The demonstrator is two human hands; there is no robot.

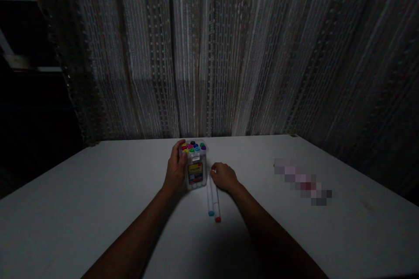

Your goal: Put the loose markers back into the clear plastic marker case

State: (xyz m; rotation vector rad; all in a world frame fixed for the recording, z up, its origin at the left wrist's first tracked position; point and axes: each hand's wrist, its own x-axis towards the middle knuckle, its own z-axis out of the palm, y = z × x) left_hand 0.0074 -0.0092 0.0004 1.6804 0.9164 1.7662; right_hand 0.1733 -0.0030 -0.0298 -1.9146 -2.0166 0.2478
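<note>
A clear plastic case of markers (195, 174) stands upright on the white table, with colourful caps showing at its top and a printed label on its front. My left hand (176, 168) is wrapped round the left side of the case, with the thumb towards the front. Just right of the case, a marker with a blue end (210, 196) and a marker with a red-orange end (216, 205) lie side by side, coloured ends towards me. My right hand (225, 176) is closed at the far end of the red-orange marker, its fingertips partly hidden.
The white table (131, 187) reaches back to a striped, dotted curtain (209, 52). On the table's right side lies a blurred-out, pixelated long object (303, 181). A dark area with pale frame bars (32, 69) is at the far left. The light is dim.
</note>
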